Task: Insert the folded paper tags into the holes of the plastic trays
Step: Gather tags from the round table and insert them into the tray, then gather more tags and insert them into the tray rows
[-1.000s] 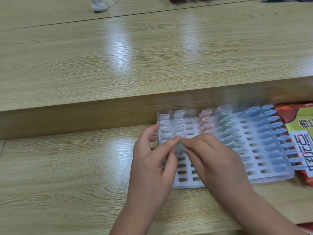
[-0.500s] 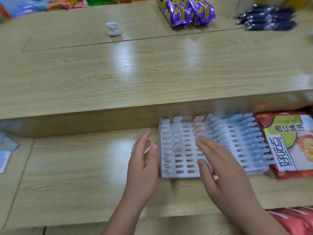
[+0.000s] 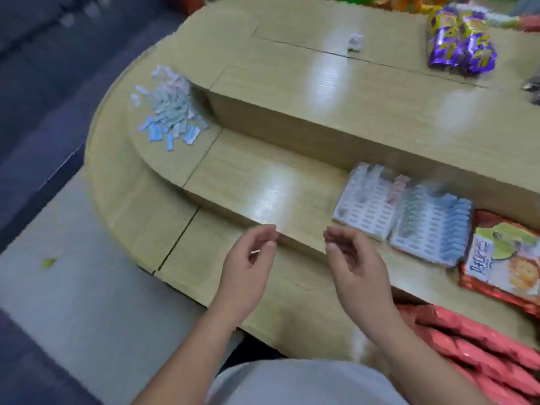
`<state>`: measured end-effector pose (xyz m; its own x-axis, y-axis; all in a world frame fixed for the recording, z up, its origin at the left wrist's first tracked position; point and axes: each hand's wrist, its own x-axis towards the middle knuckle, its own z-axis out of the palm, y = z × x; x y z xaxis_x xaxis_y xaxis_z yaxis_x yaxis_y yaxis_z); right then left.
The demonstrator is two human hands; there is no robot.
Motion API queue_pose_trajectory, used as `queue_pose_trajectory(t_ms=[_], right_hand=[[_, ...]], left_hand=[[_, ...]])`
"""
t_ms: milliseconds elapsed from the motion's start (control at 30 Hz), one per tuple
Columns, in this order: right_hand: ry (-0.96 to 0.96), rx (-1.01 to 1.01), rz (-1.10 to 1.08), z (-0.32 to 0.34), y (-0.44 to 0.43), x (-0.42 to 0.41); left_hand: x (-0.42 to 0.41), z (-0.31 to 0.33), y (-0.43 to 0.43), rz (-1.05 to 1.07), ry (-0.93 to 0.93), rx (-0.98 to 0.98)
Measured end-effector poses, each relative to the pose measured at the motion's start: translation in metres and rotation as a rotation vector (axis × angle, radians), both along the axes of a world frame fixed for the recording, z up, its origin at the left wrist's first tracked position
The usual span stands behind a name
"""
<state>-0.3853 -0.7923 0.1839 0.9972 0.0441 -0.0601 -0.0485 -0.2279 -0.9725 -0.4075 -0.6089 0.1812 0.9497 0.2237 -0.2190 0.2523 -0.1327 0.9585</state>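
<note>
fetching a fresh tag was judged the step in hand. your left hand (image 3: 248, 258) and right hand (image 3: 355, 258) hung loosely curled at the lower desk's (image 3: 263, 182) near edge. the right held nothing; whether the left pinched a pale sliver could not be told. the plastic trays (image 3: 371, 211) lay partly filled at right, the paper tags (image 3: 168, 109) heaped far left. the next move called for a leftward reach along the lower desk, below the raised tier's (image 3: 306, 124) edge.

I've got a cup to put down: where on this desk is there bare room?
Bare: the lower shelf between the tag pile and the trays, and the middle of the upper shelf. Crowded: right of the trays, where snack packets lie.
</note>
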Motion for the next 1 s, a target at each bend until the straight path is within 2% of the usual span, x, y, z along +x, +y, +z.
queue_pose_trajectory(t_ms=[233, 433, 733, 1000], right_hand=[[0.057, 0.014, 0.497, 0.007, 0.122, -0.049], [0.086, -0.012, 0.641, -0.012, 0.255, -0.082], [0.057, -0.009, 0.627, -0.019, 0.456, -0.106], [0.039, -0.049, 0.525, -0.033, 0.59, -0.054]], left_hand=[[-0.133, 0.0, 0.102, 0.451, 0.046, -0.008], [-0.198, -0.009, 0.223, 0.753, 0.044, -0.044], [-0.241, -0.009, 0.423, 0.702, 0.067, 0.04], [-0.181, -0.017, 0.57, 0.678, 0.075, 0.051]])
